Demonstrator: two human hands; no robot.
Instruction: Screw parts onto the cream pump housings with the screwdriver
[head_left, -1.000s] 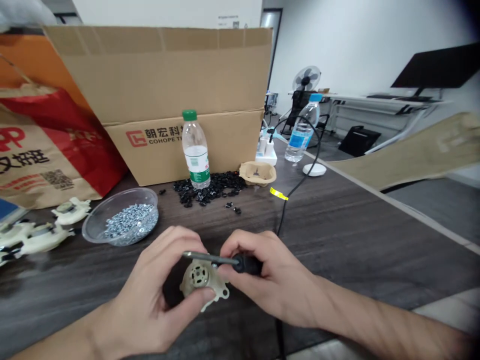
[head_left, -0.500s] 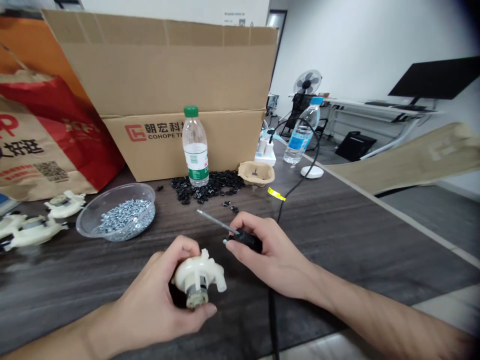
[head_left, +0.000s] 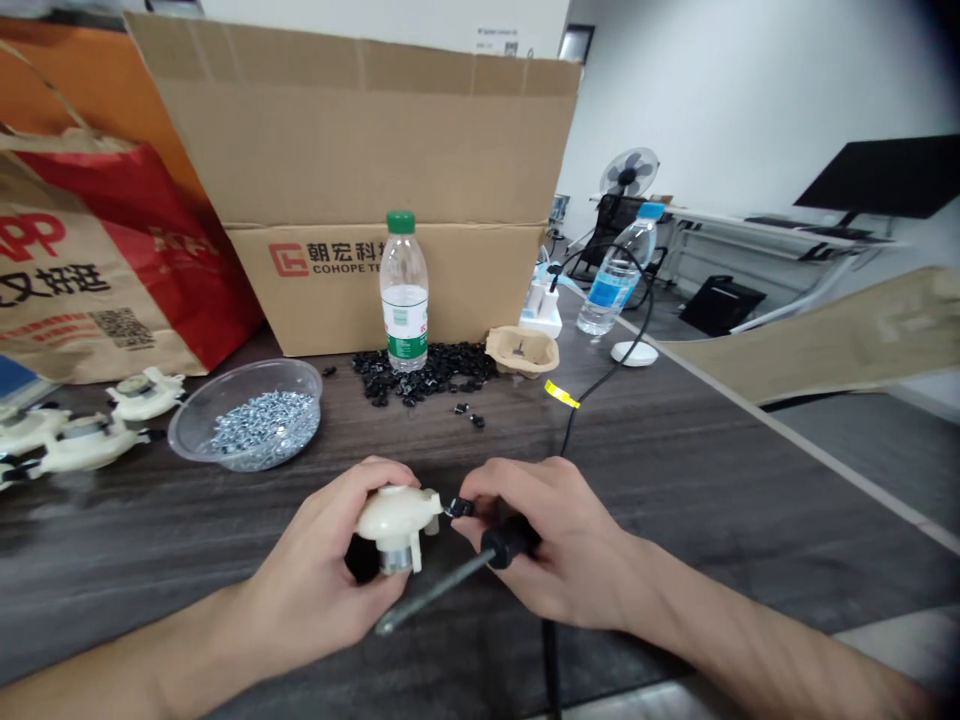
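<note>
My left hand (head_left: 330, 550) is closed around a cream plastic motor housing (head_left: 394, 512), with its silver motor facing down. In my right hand (head_left: 562, 545) a screwdriver (head_left: 506, 545) lies against the palm, its black handle held by the fingers and its metal shaft pointing down to the left. Between the thumb and forefinger of that same hand I pinch a small black clip-like part (head_left: 459, 507), with something shiny at its tip. That part is right at the housing's side tab; whether they touch I cannot tell.
A clear bowl of screws (head_left: 247, 415) stands at left, near several similar cream housings (head_left: 90, 440). Small black parts (head_left: 450, 370) are heaped around a green-capped bottle (head_left: 405, 300) before a cardboard box (head_left: 360, 150). A black cable (head_left: 568, 430) runs behind my right hand.
My right hand has brought the small black part to the housing, and the screwdriver shaft has swung from up-left to down-left. My left hand has turned the housing.
</note>
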